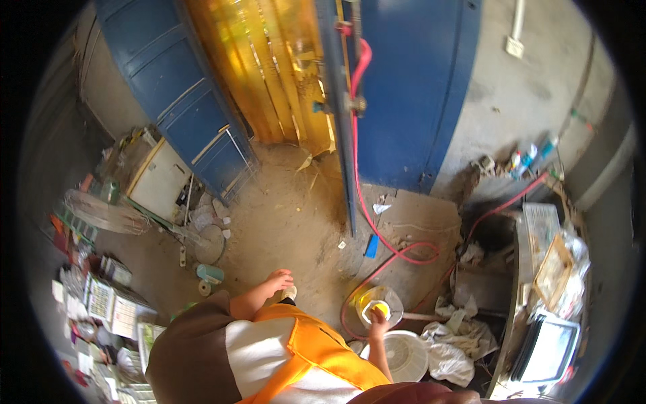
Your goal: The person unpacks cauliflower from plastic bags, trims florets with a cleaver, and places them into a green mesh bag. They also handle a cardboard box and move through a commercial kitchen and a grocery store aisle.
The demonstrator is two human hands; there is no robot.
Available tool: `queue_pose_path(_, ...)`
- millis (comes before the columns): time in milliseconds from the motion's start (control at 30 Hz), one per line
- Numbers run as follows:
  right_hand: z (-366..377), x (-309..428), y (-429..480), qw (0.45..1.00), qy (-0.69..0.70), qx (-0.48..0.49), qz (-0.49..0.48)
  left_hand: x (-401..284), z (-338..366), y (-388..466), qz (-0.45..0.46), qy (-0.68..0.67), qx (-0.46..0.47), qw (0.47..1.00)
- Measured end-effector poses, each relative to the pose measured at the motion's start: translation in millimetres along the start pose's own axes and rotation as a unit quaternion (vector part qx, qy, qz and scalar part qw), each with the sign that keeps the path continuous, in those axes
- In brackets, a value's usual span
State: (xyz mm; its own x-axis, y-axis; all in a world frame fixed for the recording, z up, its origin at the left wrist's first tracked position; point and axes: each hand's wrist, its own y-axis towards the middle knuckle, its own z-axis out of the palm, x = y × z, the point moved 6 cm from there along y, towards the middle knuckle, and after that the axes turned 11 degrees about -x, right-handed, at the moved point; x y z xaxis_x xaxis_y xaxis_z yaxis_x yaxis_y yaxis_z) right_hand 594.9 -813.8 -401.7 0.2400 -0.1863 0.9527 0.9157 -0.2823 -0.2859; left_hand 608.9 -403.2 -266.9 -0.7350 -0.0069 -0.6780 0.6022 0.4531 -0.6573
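Observation:
My right hand (377, 323) grips a small white bowl (369, 309) with something yellow in it. Beneath or just behind the bowl, a round translucent basin (395, 299) shows yellow at its left side; whether bowl and basin touch cannot be told. Close to my right forearm stands a white plastic basket or tub (410, 356). My left hand (278, 281) hangs in front of my body with loosely bent fingers, and nothing shows in it. Below that hand, one light shoe (289, 293) is partly visible on the floor. I wear an orange apron (323, 348).
A pink hose (359, 192) runs down from a tap and loops across the floor. Blue metal doors (174, 96) flank a yellow strip curtain (272, 76). Crumpled white sacks (456, 348) lie beside a cluttered counter (504, 323) on the right. Boxes (113, 303) crowd the left.

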Motion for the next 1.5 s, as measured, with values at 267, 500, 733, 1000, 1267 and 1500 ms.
queue_pose_path(267,338,175,118,0.933,-0.197,0.217,-0.208,146,-176,181,-0.006,-0.193,0.048,0.98)
queue_pose_path(500,636,242,179,0.88,-0.232,0.37,-0.184,241,-352,226,-0.192,-0.302,-0.215,0.909)
queue_pose_path(733,850,327,237,0.921,-0.113,0.369,0.05,235,-410,238,-0.237,-0.384,-0.266,0.852)
queue_pose_path(1000,1018,406,339,0.929,0.057,0.335,0.146,223,-343,214,-0.297,-0.49,-0.291,0.766)
queue_pose_path(1267,1131,422,448,0.898,0.215,0.314,0.22,120,-325,253,-0.273,-0.523,-0.28,0.757)
queue_pose_path(1500,1165,399,481,0.912,0.249,0.22,0.241,30,-361,329,-0.132,-0.612,-0.244,0.74)
